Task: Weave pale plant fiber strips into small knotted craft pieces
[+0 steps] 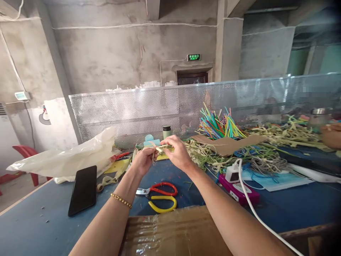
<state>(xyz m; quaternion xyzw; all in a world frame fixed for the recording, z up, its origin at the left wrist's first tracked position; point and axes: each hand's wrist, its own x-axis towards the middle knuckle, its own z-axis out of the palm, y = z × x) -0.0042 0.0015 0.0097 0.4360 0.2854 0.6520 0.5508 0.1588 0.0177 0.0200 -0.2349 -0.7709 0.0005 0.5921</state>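
My left hand (146, 160) is closed around a small bunch of pale green strips (160, 149), with thin ends hanging below its fingers. From the other side, my right hand (177, 153) pinches the same strips between thumb and fingers. Whether they are plant stems or artificial pieces I cannot tell. Below the hands, scissors (162, 197) with one red and one yellow handle lie on the blue table (186, 177). Just right of my right hand spreads a heap of loose green and pale strips (202, 154).
A cardboard box (170, 234) is in front of me. Left lie a black phone (83, 190) and a plastic bag (71, 154). Right are a purple power strip (242, 192) with a white cable, a blue mask (285, 180), colourful stems (221, 124) and another person's hand (331, 137).
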